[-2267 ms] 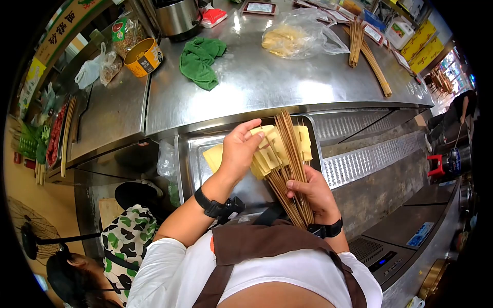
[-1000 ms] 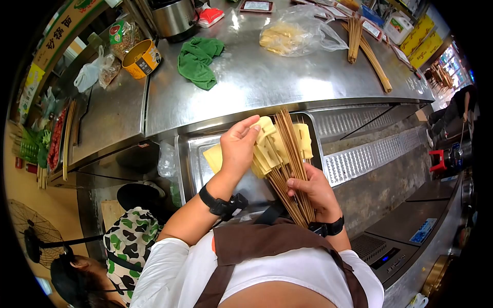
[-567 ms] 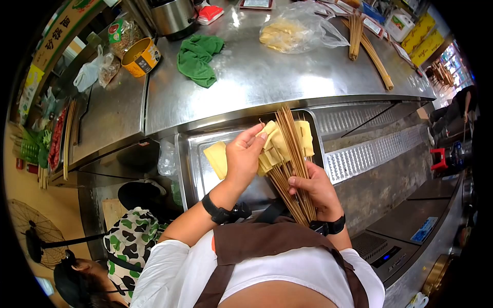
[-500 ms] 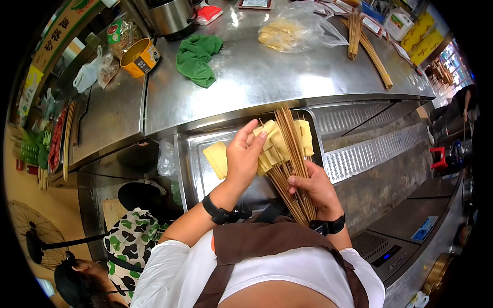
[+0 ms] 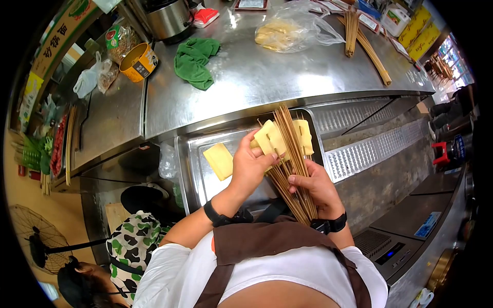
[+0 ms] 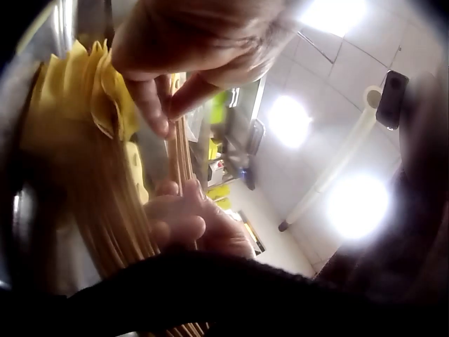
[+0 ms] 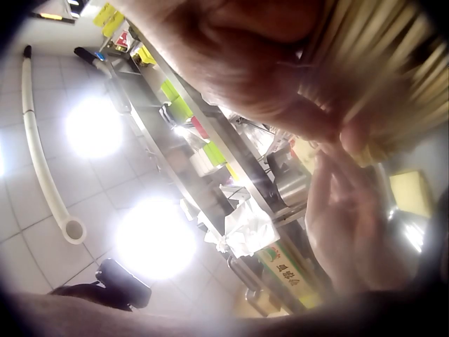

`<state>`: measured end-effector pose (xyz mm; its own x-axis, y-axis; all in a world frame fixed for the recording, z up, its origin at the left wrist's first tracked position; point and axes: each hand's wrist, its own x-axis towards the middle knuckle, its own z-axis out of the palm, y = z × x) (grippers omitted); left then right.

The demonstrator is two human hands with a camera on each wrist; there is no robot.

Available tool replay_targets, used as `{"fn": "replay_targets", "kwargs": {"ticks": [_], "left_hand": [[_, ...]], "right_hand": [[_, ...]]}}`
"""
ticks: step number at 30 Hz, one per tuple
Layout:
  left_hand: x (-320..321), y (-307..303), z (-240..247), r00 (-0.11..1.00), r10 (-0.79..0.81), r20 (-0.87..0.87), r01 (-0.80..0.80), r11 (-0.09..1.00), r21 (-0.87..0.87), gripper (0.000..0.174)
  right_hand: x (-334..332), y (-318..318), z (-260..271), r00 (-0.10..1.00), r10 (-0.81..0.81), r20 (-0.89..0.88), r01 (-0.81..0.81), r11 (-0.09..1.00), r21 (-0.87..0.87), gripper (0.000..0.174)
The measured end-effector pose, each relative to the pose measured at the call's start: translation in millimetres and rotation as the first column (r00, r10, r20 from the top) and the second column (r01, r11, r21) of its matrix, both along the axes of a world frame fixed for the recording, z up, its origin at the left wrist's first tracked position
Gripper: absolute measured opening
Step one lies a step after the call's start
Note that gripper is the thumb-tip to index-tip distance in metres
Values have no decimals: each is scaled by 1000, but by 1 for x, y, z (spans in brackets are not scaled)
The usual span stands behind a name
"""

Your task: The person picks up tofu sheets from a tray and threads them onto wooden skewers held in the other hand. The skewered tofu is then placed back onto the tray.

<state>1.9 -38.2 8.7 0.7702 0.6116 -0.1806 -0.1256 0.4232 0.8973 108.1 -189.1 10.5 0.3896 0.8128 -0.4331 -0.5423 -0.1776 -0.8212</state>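
Observation:
My left hand (image 5: 250, 163) pinches a flat yellow tofu sheet (image 5: 270, 138), thumb at its lower edge and fingers behind. A thin skewer passes through that sheet. My right hand (image 5: 319, 189) grips a thick bundle of bamboo skewers (image 5: 290, 143), thumb across them. More folded tofu sheets (image 5: 305, 137) sit on skewers at the right, over the metal tray (image 5: 182, 169). In the left wrist view, threaded sheets (image 6: 81, 84) stand in a row beside the hands. A loose tofu sheet (image 5: 219, 160) lies in the tray's left part.
Beyond the tray runs a steel counter (image 5: 231, 97) with a green cloth (image 5: 196, 62), a plastic bag of yellow food (image 5: 282, 35) and skewer bundles (image 5: 352, 33). An orange tub (image 5: 139, 62) stands at left. Another person (image 5: 126, 251) is at lower left.
My left hand has shifted slightly down and right, and the sheet it pinches, bunched half a second ago, now lies flat and faces up. My right hand keeps its grip on the skewers.

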Motion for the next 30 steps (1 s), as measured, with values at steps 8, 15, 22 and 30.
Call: {"fn": "replay_targets", "kwargs": {"ticks": [8, 15, 22, 30], "left_hand": [[-3, -3, 3, 997, -43, -57, 44, 998, 33, 66], [4, -10, 6, 994, 95, 61, -107, 960, 258, 77], [10, 6, 3, 991, 20, -134, 20, 957, 290, 56], [9, 14, -8, 935, 207, -287, 91, 642, 761, 49]], "right_hand": [[0, 1, 4, 1000, -1, -3, 1, 1000, -3, 25], [-1, 1, 2, 1000, 4, 7, -4, 1000, -16, 24], [-2, 0, 4, 999, 9, 46, -7, 999, -40, 21], [-8, 1, 6, 989, -79, 122, 78, 997, 13, 16]]}}
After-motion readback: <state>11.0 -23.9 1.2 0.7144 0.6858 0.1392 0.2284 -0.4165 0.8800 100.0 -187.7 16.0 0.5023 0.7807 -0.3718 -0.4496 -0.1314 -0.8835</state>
